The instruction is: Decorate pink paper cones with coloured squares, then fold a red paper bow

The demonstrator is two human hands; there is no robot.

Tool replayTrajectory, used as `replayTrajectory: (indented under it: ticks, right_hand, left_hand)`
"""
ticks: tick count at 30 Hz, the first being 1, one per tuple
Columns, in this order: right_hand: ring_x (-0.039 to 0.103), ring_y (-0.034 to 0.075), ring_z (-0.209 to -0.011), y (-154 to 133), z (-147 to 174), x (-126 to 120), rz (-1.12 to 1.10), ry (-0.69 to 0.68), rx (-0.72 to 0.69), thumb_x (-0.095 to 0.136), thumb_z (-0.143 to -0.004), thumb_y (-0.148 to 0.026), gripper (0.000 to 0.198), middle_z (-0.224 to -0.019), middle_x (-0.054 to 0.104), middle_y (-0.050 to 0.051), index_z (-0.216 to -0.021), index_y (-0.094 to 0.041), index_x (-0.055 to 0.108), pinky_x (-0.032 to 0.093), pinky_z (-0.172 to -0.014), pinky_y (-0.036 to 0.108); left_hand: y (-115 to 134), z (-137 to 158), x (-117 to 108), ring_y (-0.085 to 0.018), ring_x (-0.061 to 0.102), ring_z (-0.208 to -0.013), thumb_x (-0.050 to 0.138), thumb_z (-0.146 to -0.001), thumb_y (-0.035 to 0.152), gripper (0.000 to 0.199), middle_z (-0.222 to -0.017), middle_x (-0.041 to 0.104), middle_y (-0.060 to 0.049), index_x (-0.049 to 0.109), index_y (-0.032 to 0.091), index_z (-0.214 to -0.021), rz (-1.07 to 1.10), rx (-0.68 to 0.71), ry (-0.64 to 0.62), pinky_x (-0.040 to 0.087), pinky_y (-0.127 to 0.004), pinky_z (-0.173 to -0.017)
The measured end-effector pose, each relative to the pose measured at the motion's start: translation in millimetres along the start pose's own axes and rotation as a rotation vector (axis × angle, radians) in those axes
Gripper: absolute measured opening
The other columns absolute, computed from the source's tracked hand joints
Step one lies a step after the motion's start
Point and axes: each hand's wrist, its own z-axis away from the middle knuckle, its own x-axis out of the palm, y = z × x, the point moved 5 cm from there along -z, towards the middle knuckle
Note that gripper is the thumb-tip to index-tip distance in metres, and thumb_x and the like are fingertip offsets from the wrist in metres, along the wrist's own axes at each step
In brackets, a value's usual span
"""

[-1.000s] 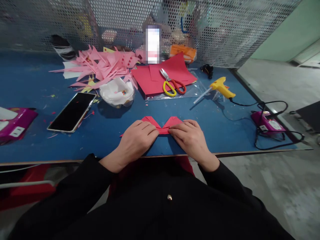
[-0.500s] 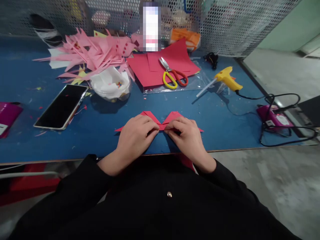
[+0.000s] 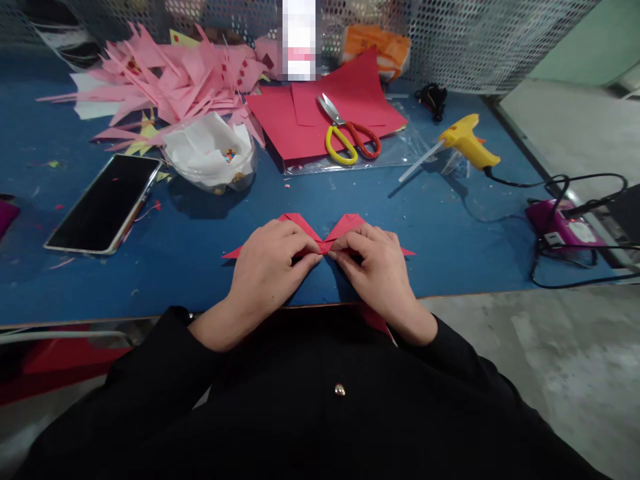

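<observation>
A folded red paper bow (image 3: pixel 345 227) lies flat near the front edge of the blue table (image 3: pixel 190 287), its two loops spread left and right and a pointed tip out at each side. My left hand (image 3: pixel 273 263) pinches it just left of the narrow middle, thumb below and fingers above. On the other side of the middle, my right hand (image 3: pixel 373 263) grips it the same way. The fingertips of both hands almost meet. My hands cover much of the lower paper.
Scissors (image 3: pixel 345 133) rest on red paper sheets (image 3: pixel 275 127) behind the bow. A yellow glue gun (image 3: pixel 469 143) with a cord lies right. To the left are a black-screened phone (image 3: pixel 105 203), a paper-lined bowl (image 3: pixel 205 150) and pink paper strips (image 3: pixel 185 80). A mesh panel (image 3: pixel 465 47) borders the back.
The view has shifted slightly, so the table's objects sit a little higher and farther apart. Both hands keep their pinch on the bow, nearly unchanged.
</observation>
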Motion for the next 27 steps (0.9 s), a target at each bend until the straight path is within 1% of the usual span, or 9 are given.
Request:
replayTrajectory:
  ticks: [8,15,22,27]
  right_hand:
    - [0.063,0.020,-0.087,0.8,0.7,-0.9,-0.015,-0.001,0.021,0.066,-0.092,-0.020,0.010,-0.086,0.071,0.000,-0.082,-0.023,0.068,0.036,-0.080,0.035]
    - [0.061,0.022,-0.086,-0.7,-2.2,0.5,0.083,-0.032,0.032,0.066,-0.091,-0.019,0.012,-0.086,0.069,0.001,-0.079,-0.022,0.065,0.033,-0.076,0.035]
    - [0.060,0.022,-0.085,-0.8,-3.4,1.0,0.136,-0.021,0.038,0.065,-0.091,-0.021,0.014,-0.085,0.067,0.003,-0.078,-0.022,0.061,0.032,-0.074,0.035]
    - [0.060,0.022,-0.084,-0.5,-5.6,-1.7,0.138,-0.058,0.030,0.064,-0.092,-0.019,0.014,-0.087,0.069,0.002,-0.078,-0.022,0.063,0.032,-0.075,0.035]
  left_hand:
    - [1.6,0.0,0.0,-0.022,0.062,-0.084,0.063,-0.095,0.029,0.017,-0.087,0.074,-0.002,0.071,0.021,-0.082,-0.053,0.029,0.009,0.045,-0.037,-0.075]
    - [5.2,-4.2,0.3,-0.024,0.062,-0.083,0.061,-0.096,0.033,0.022,-0.083,0.073,-0.003,0.070,0.023,-0.078,-0.139,0.026,-0.007,0.042,-0.039,-0.070]
    - [11.2,-5.9,-0.5,-0.023,0.061,-0.078,0.058,-0.095,0.027,0.023,-0.081,0.072,-0.004,0.067,0.021,-0.075,-0.180,0.021,0.017,0.040,-0.039,-0.069]
    - [12.0,-5.5,-0.3,-0.023,0.061,-0.078,0.057,-0.095,0.025,0.022,-0.084,0.073,-0.004,0.066,0.022,-0.075,-0.188,0.021,0.013,0.041,-0.041,-0.070]
